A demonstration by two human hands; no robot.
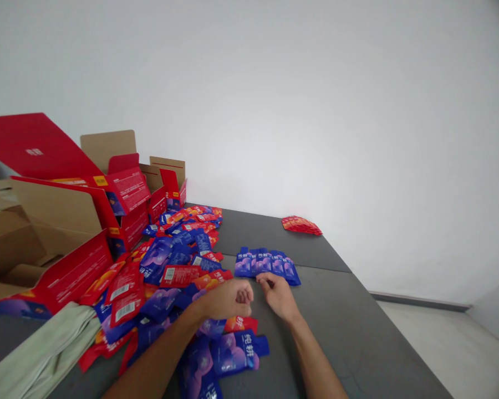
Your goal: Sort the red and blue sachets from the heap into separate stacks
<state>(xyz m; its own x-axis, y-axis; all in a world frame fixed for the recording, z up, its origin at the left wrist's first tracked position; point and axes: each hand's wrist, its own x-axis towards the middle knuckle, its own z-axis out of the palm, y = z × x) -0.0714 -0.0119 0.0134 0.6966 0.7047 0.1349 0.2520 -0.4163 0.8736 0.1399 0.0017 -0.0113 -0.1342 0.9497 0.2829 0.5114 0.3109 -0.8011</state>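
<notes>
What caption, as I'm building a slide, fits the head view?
Left hand at the mixed pile, right hand at the overlapping blue pouches.

The bare left grip [233,297] curls its fingers loosely; just right of it, the bare right grip [278,296] bends its fingers. Behind them slant the bare left forearm [162,349] and bare right forearm [314,354].

Wall: plain, white to pale grey [336,111], behind and right of tabletop.
Tabletop: dark grey, matte [336,310]; seam runs across it.
Floor: pale, light beige-grey [449,338], visible at right.
Baseboard: dark grey strip [419,301] at wall foot.
Light: even, diffuse.
</notes>
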